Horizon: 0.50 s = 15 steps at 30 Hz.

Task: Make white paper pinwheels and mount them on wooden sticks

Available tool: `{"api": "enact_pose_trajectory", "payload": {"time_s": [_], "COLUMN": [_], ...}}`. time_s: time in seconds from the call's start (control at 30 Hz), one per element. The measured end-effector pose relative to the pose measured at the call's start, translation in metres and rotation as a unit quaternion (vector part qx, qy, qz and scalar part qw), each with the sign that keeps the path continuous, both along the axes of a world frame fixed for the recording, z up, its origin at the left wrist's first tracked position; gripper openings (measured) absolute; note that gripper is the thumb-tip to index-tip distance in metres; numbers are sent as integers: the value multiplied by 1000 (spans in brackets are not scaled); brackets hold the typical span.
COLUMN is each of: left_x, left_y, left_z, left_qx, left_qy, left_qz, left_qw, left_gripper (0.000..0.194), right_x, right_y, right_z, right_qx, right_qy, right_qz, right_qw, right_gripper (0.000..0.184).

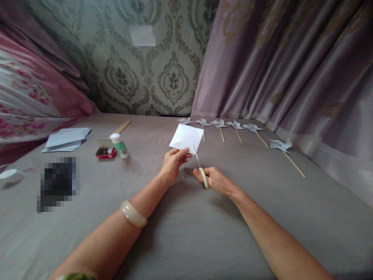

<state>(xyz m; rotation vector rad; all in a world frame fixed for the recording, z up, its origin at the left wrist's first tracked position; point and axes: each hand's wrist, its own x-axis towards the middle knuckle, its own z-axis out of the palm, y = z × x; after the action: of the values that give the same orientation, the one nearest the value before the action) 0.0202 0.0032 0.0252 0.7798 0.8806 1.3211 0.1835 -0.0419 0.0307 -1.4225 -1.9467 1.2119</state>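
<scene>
A white square of paper (185, 137) is held up above the grey cloth by my left hand (174, 161), thumb on top and fingers beneath its lower edge. My right hand (214, 179) grips scissors (203, 177) with pale green handles. Their blades reach up to the paper near its lower right corner, with one blade showing in front of the sheet. Whether the blades are parted there is too fine to make out. A pale bangle (133, 214) is on my left forearm.
Several paper pinwheels on sticks (280, 146) lie along the back right. At left are a stack of paper (67, 139), a small red box (106, 152), a white-and-green glue stick (119, 146), wooden sticks (124, 126), a white roll (11, 175) and a blurred-out dark object (58, 181).
</scene>
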Motion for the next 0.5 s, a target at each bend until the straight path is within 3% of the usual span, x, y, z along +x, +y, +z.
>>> {"api": "enact_pose_trajectory", "payload": {"time_s": [0.5], "left_x": [1], "left_y": [0], "left_z": [-1], "left_qx": [13], "left_qy": [3], "left_qz": [8], "left_qw": [1000], "left_gripper": [26], "right_x": [-1], "right_y": [1], "right_z": [-4], "right_qx": [-9], "right_qy": [2], "right_qz": [-11], "right_qw": [1000], "right_gripper": [59]}}
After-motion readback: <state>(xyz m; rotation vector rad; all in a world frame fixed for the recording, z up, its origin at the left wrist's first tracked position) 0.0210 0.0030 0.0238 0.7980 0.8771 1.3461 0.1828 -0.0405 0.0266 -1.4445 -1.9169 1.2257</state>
